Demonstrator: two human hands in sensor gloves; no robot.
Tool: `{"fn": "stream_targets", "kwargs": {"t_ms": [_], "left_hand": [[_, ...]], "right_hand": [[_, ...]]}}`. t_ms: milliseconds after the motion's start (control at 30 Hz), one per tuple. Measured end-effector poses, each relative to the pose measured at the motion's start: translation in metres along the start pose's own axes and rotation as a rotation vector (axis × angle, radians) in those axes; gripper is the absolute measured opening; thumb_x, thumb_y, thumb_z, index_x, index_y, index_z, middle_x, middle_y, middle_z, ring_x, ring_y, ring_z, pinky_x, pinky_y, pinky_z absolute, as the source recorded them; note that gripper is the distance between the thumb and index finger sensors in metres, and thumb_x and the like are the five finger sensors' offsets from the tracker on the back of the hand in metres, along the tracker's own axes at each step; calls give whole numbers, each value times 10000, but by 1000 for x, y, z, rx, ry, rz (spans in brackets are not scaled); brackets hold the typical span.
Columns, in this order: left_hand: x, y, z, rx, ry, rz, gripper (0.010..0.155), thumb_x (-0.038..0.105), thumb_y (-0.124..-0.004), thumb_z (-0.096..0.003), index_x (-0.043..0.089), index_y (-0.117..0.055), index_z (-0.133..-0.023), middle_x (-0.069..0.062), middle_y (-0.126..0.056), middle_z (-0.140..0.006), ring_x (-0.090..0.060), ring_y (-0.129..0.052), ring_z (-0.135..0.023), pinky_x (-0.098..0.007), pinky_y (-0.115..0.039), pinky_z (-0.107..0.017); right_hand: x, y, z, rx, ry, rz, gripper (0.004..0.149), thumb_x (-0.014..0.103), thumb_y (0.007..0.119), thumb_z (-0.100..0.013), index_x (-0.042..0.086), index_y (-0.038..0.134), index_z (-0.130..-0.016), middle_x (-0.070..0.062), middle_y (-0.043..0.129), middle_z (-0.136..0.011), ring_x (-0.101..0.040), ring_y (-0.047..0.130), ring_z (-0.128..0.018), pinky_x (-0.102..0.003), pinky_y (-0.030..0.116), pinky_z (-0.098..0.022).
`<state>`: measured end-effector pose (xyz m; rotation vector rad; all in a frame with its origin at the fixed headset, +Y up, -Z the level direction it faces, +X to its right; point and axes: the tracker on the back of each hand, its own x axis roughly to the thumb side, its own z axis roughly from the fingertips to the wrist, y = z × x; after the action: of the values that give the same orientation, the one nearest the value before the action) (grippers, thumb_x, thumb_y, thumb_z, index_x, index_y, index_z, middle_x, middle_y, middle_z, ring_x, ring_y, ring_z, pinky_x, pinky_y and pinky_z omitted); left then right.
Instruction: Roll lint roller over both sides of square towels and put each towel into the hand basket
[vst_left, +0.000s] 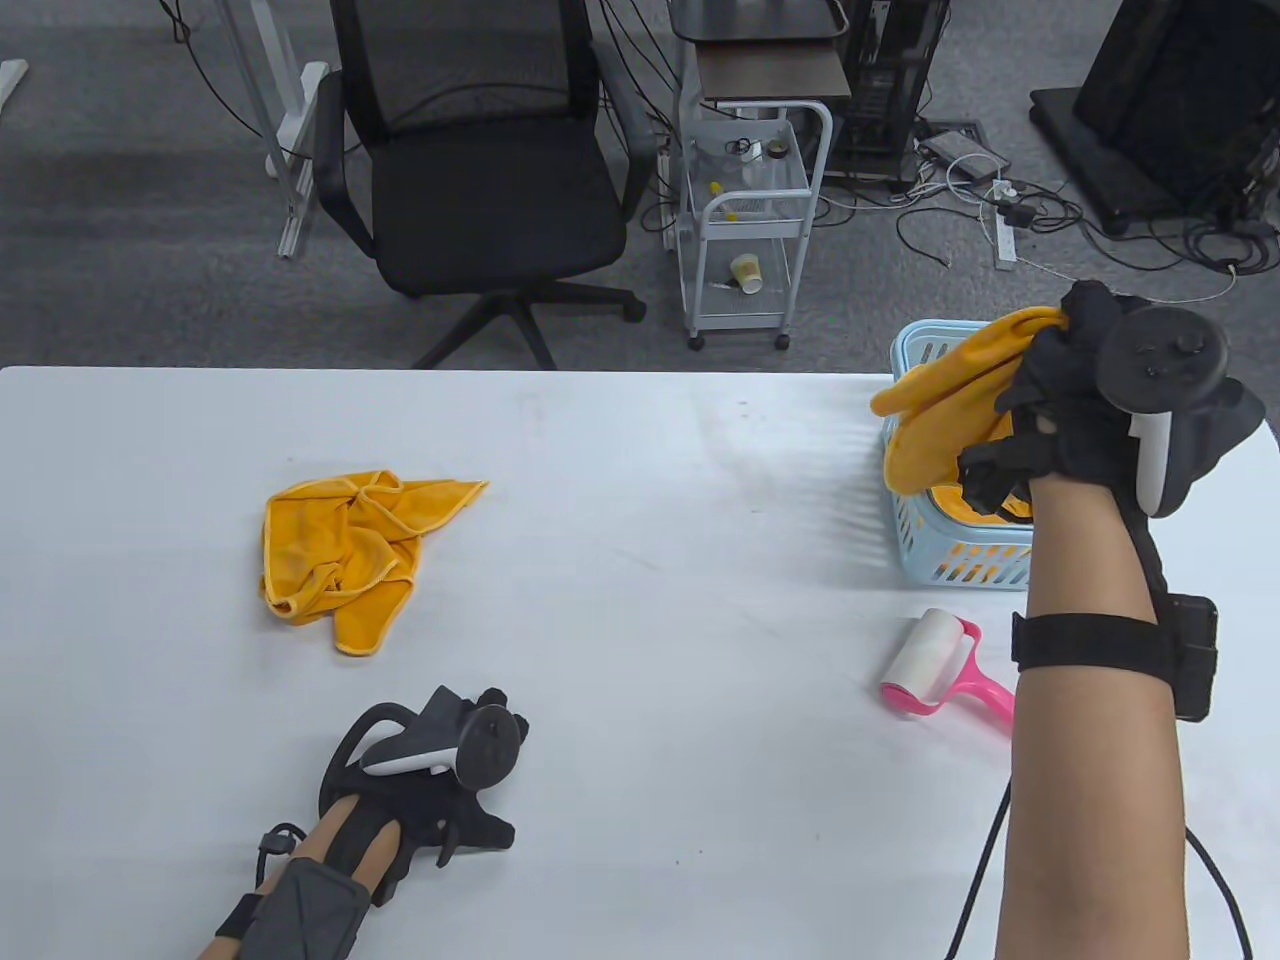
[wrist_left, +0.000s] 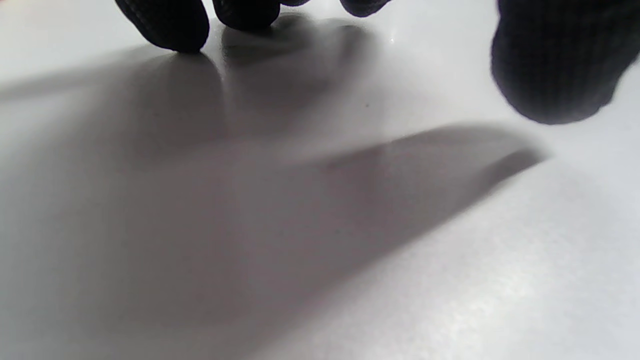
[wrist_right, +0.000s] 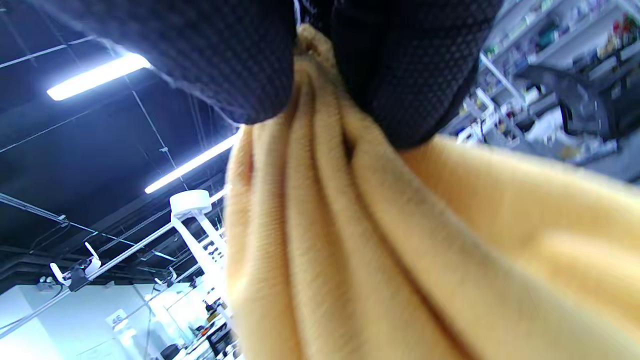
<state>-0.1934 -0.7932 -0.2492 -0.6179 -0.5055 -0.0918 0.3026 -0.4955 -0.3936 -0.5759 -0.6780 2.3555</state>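
While the left hand (vst_left: 440, 770) is resting open with fingertips (wrist_left: 165, 25) touching the table (vst_left: 640, 520), the right hand (vst_left: 1090, 400) is pinching a towel (vst_left: 950, 400) over the basket (vst_left: 940, 560).

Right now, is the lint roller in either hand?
No, the lint roller lies on the table, untouched by either hand.

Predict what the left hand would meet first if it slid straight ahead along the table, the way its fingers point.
Probably nothing: the left hand points past the crumpled yellow towel, over bare table.
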Motion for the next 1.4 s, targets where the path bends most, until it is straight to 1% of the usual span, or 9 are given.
{"fn": "stream_targets", "kwargs": {"t_ms": [33,167,233,300,567,733,900,1167,1400], "left_hand": [[0,0,0,0,0,1,980,689,-832,-347,275,-350,-1093,-141,-202,-1210,-457,-397,-1100,-667,-525,-750],[0,0,0,-1,0,2,977,687,-833,-347,269,-360,-1093,-140,-213,-1212,-455,-397,-1099,-666,-524,-750],[0,0,0,-2,0,1,968,688,-832,-348,283,-362,-1092,-139,-216,-1213,-457,-394,-1099,-665,-526,-749],[0,0,-1,-3,0,-1,972,688,-832,-347,277,-363,-1093,-138,-217,-1213,-455,-394,-1099,-667,-523,-750],[0,0,-1,-4,3,-2,969,686,-834,-348,276,-371,-1094,-136,-228,-1215,-451,-395,-1099,-666,-523,-751],[0,0,-1,-4,8,-9,966,686,-833,-349,276,-373,-1094,-133,-234,-1216,-449,-397,-1098,-665,-525,-750],[2,0,-2,-4,20,-21,966,687,-832,-351,277,-373,-1095,-132,-242,-1217,-448,-410,-1095,-651,-540,-750],[4,1,-3,-1,37,-33,963,687,-831,-352,279,-374,-1094,-122,-249,-1219,-440,-420,-1089,-639,-548,-752],[4,1,-4,1,41,-31,963,685,-832,-353,276,-375,-1095,-117,-252,-1219,-436,-421,-1087,-637,-544,-754]], "right_hand": [[-3,3,-1,4,0,5,565,266,854,-523,94,662,-1026,-211,496,-1052,-412,794,-892,-471,844,-597],[-41,44,-3,136,28,59,650,389,800,-537,66,591,-1061,-243,422,-1083,-480,665,-966,-531,766,-627],[-59,65,-1,271,48,100,662,432,763,-550,93,567,-1085,-256,362,-1113,-540,521,-993,-611,702,-619],[-69,75,4,264,44,149,680,432,748,-555,90,523,-1098,-236,332,-1128,-539,439,-1011,-641,638,-637],[-46,76,25,322,-131,323,663,450,739,-557,135,540,-1105,-199,375,-1144,-514,402,-1029,-654,566,-660],[-21,70,57,317,-263,375,677,487,732,-554,142,551,-1107,-200,394,-1146,-513,406,-1032,-657,565,-660],[-10,72,103,306,-392,409,702,518,739,-546,137,556,-1107,-205,403,-1145,-515,416,-1030,-654,568,-659],[-34,103,176,313,-537,462,701,516,739,-548,123,566,-1102,-213,430,-1139,-518,439,-1023,-648,580,-654],[-72,131,213,330,-568,472,695,511,741,-549,112,584,-1096,-220,448,-1132,-522,455,-1015,-647,587,-647]]}}
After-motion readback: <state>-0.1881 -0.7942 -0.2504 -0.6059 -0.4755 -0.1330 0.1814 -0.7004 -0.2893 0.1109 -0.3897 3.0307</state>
